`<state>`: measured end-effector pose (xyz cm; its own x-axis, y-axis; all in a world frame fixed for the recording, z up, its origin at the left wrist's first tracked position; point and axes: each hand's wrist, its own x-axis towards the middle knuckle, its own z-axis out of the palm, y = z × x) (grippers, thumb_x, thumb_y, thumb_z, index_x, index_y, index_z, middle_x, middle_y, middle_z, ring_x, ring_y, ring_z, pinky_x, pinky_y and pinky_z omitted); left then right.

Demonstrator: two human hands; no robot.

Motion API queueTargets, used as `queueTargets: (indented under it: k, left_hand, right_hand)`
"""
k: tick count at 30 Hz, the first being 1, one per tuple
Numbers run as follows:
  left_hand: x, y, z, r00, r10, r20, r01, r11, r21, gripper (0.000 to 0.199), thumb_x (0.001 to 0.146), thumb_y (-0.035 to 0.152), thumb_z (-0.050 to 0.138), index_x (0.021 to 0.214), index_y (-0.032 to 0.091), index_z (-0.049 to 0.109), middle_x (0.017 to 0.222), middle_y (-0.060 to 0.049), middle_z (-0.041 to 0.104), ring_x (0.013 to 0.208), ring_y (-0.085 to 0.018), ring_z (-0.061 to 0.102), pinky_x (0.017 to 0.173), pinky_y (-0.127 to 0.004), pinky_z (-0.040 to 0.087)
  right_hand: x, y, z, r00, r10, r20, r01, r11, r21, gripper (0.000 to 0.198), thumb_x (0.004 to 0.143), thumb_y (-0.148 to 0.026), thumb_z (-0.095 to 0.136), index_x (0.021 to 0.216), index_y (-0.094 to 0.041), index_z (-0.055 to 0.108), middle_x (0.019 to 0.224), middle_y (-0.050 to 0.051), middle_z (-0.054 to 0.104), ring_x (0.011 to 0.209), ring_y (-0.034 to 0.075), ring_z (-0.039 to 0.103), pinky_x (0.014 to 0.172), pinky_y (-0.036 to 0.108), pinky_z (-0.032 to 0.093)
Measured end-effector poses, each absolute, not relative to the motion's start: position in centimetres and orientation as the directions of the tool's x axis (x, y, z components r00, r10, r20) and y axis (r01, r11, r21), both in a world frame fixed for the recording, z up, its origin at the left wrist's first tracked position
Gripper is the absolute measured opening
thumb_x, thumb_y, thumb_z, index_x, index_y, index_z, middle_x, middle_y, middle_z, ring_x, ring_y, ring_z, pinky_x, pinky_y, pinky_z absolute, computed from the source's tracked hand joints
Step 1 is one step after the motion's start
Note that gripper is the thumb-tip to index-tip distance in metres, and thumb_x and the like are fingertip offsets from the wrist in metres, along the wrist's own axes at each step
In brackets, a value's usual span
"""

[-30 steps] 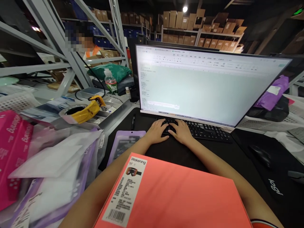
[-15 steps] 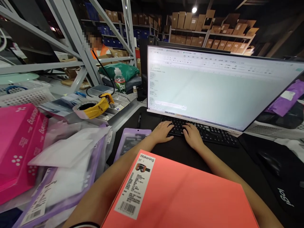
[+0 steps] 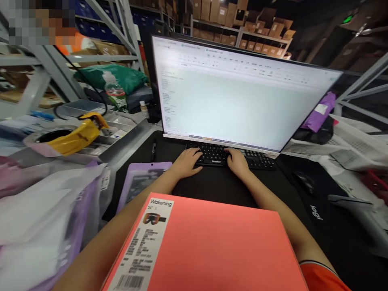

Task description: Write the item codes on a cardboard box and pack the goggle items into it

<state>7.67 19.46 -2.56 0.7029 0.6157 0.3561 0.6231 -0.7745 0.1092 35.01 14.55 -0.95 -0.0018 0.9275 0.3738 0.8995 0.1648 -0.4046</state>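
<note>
Both hands rest at a black keyboard (image 3: 214, 155) below a wide monitor (image 3: 230, 97) that shows a page of text. My left hand (image 3: 187, 162) lies on its left part, fingers stretched onto the keys and thumb apart. Near the middle keys is my right hand (image 3: 238, 162), its thumb side toward the left and its outer fingers partly hidden. Between my forearms, close to me, sits a coral-red box (image 3: 221, 242) with a white label reading "Wakening" and a goggles picture. A purple-edged pouch (image 3: 142, 180) lies beside my left forearm.
A mouse (image 3: 304, 182) lies on the black mat at right. On the left are a tape dispenser (image 3: 77, 135), plastic bags (image 3: 39, 218), a marker (image 3: 153, 151) and a bottle (image 3: 116, 93). A purple package (image 3: 319, 111) stands right of the monitor. Shelves of cartons (image 3: 222, 16) line the back.
The view has swung to the right, so the monitor, box and hands sit further left. Both hands stay at the keyboard; the right hand's fingers are drawn in more.
</note>
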Motion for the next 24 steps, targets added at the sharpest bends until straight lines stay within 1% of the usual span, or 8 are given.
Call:
queueTargets:
  k: [2,4,7,12,15,17,21,24]
  left_hand:
    - [7.6,19.6,-2.7,0.707,0.606,0.365,0.617,-0.781,0.101,0.062,0.092,0.041,0.064,0.143,0.007,0.055,0.153,-0.02,0.046,0.143,-0.034,0.042,0.121,-0.05,0.035]
    - [7.6,19.7,-2.7,0.709,0.601,0.369,0.613,-0.784,0.097,0.062,0.092,0.041,0.063,0.143,0.007,0.055,0.152,-0.02,0.046,0.142,-0.035,0.042,0.12,-0.051,0.036]
    - [7.6,19.6,-2.7,0.709,0.6,0.371,0.612,-0.784,0.098,0.061,0.091,0.041,0.063,0.142,0.008,0.055,0.152,-0.021,0.047,0.142,-0.035,0.043,0.12,-0.051,0.037]
    - [7.7,19.6,-2.8,0.705,0.597,0.382,0.611,-0.785,0.1,0.06,0.091,0.04,0.062,0.142,0.01,0.055,0.151,-0.02,0.047,0.142,-0.034,0.044,0.12,-0.051,0.037]
    - [7.7,19.7,-2.9,0.704,0.595,0.387,0.608,-0.787,0.104,0.06,0.091,0.041,0.063,0.142,0.01,0.055,0.151,-0.02,0.047,0.141,-0.035,0.043,0.119,-0.051,0.037]
    - [7.7,19.8,-3.0,0.704,0.596,0.386,0.608,-0.787,0.107,0.06,0.091,0.041,0.062,0.141,0.011,0.055,0.151,-0.02,0.047,0.141,-0.035,0.043,0.119,-0.052,0.037]
    - [7.7,19.7,-3.0,0.703,0.599,0.383,0.612,-0.784,0.102,0.06,0.091,0.041,0.062,0.142,0.01,0.055,0.152,-0.02,0.047,0.142,-0.035,0.042,0.121,-0.05,0.035]
    - [7.7,19.6,-2.9,0.704,0.602,0.377,0.614,-0.783,0.103,0.061,0.091,0.041,0.063,0.143,0.01,0.054,0.152,-0.019,0.046,0.143,-0.034,0.042,0.121,-0.05,0.034]
  right_hand:
    - [36.0,14.6,-0.4,0.098,0.937,0.336,0.87,0.084,-0.487,0.053,0.08,0.004,0.042,0.121,-0.013,0.071,0.114,0.005,0.073,0.112,0.023,0.065,0.105,0.036,0.047]
    - [36.6,14.7,-0.1,0.168,0.934,0.315,0.835,0.035,-0.549,0.054,0.077,0.005,0.04,0.114,-0.015,0.073,0.104,0.002,0.075,0.106,0.022,0.067,0.1,0.034,0.048]
    - [36.8,14.8,0.0,0.189,0.921,0.342,0.819,0.045,-0.572,0.053,0.075,0.005,0.039,0.109,-0.015,0.074,0.099,0.001,0.075,0.103,0.021,0.067,0.097,0.032,0.048]
    - [36.1,14.4,0.1,0.113,0.886,0.449,0.856,0.142,-0.497,0.051,0.075,0.003,0.039,0.108,-0.015,0.074,0.098,0.003,0.075,0.105,0.023,0.064,0.095,0.033,0.048]
    - [36.0,14.2,0.2,0.111,0.867,0.485,0.883,0.138,-0.45,0.052,0.074,0.002,0.038,0.106,-0.015,0.075,0.097,0.004,0.075,0.104,0.024,0.063,0.095,0.036,0.048]
    - [36.1,14.2,0.1,0.128,0.869,0.478,0.888,0.114,-0.445,0.053,0.073,0.002,0.037,0.106,-0.016,0.075,0.097,0.004,0.075,0.104,0.024,0.062,0.094,0.036,0.048]
    - [36.2,14.3,-0.3,0.106,0.909,0.403,0.903,0.082,-0.422,0.055,0.07,0.005,0.038,0.104,-0.016,0.075,0.095,0.004,0.074,0.105,0.024,0.061,0.093,0.035,0.048]
    - [36.1,14.4,-0.4,0.105,0.91,0.4,0.908,0.076,-0.412,0.059,0.069,0.006,0.038,0.111,-0.015,0.073,0.097,0.005,0.074,0.109,0.025,0.06,0.094,0.035,0.049]
